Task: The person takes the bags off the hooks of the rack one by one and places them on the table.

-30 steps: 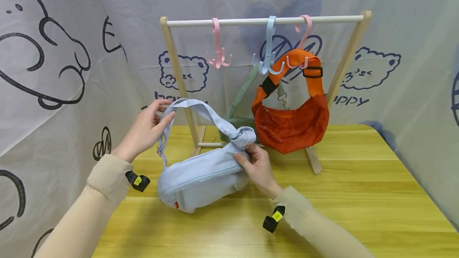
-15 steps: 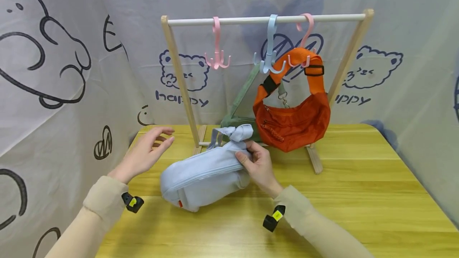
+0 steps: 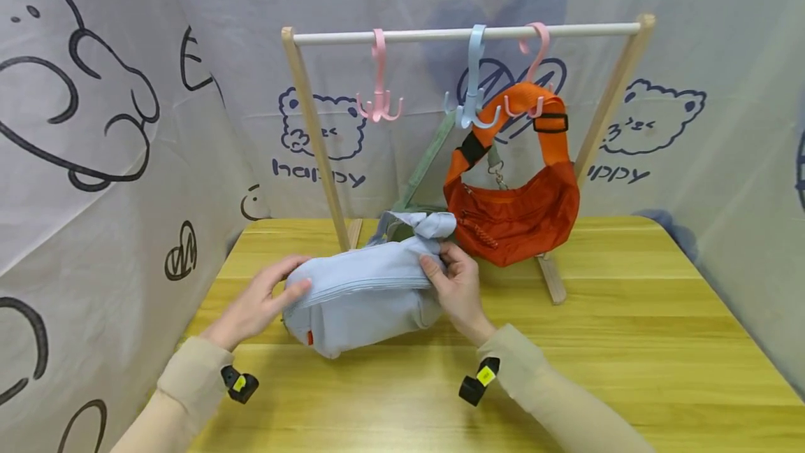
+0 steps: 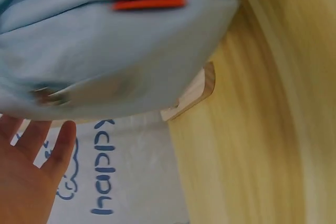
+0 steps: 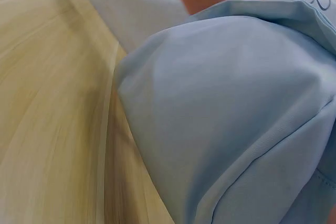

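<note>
A light blue shoulder bag (image 3: 371, 317) with a zip and a small red tag is held close over the table, its strap bunched in a knot at the right end. My right hand (image 3: 459, 292) grips that right end, thumb on the front. At the left end my left hand (image 3: 258, 306) has its thumb and fingers spread around the corner. In the left wrist view the fingertips of my left hand (image 4: 39, 156) lie right at the edge of the bag (image 4: 94, 56). The bag (image 5: 226, 93) fills much of the right wrist view, hiding most of my right hand.
Behind stands a wooden rack with a white bar (image 3: 415, 36). On it hang a left pink hook (image 3: 379, 82), a blue hook (image 3: 472, 82) and a right pink hook (image 3: 537, 54). An orange bag (image 3: 516, 219) hangs at the right, with a green bag's strap (image 3: 430, 163) behind it.
My left hand has let go of the strap, which dropped behind the bag, and has moved down to the bag's left end. The right hand keeps its grip; the bag's left end has tilted up slightly.
</note>
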`<state>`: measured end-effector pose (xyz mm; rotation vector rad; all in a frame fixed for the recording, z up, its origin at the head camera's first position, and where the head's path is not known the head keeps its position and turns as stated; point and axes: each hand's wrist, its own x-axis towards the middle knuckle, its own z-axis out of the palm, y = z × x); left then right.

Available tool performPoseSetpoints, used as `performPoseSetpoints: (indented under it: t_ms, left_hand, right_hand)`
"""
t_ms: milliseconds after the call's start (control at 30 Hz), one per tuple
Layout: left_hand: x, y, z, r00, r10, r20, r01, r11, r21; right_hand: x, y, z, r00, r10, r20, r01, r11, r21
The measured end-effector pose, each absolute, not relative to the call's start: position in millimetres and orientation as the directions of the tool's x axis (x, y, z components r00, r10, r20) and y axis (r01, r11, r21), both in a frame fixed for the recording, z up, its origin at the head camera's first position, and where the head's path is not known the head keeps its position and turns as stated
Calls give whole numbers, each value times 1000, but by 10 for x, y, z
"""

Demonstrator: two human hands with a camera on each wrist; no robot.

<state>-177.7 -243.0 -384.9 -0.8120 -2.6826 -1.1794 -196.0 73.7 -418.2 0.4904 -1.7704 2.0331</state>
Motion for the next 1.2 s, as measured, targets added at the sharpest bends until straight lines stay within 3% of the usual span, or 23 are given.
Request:
performPoseSetpoints:
  t_ms: [300,433,600,833,1033,1200]
  left_hand:
    - [-1701,-2418,-4061,-815,464,348,534,364,763]
    - [-1694,-2357,-4125,-845,427,321,482,351,803]
    - [-1698,-2330,-4163,-877,317,361,462,346,817]
    - [-1698,-2332,-4164,-851,241,467,523,297,799]
    - [-1672,-2349,-4120,-878,220,425,477,341,810]
    - [-1665,-2372,-4084,-899,228,373,435,370,821]
  right_hand:
    - [-1961,743,-4142,-931,108,349,-365,-237,-900]
    - [-1960,742,-4129,-939,105,327,-342,-235,-910]
    - [-1948,758,-4137,-933,61,354,-359,-149,-921]
    - [-1908,813,-4188,-919,-31,392,-393,25,-919]
    - [-1926,875,-4227,-911,-48,409,-412,113,-904]
    - [-1993,944,-4239,-929,-47,368,-371,88,-924]
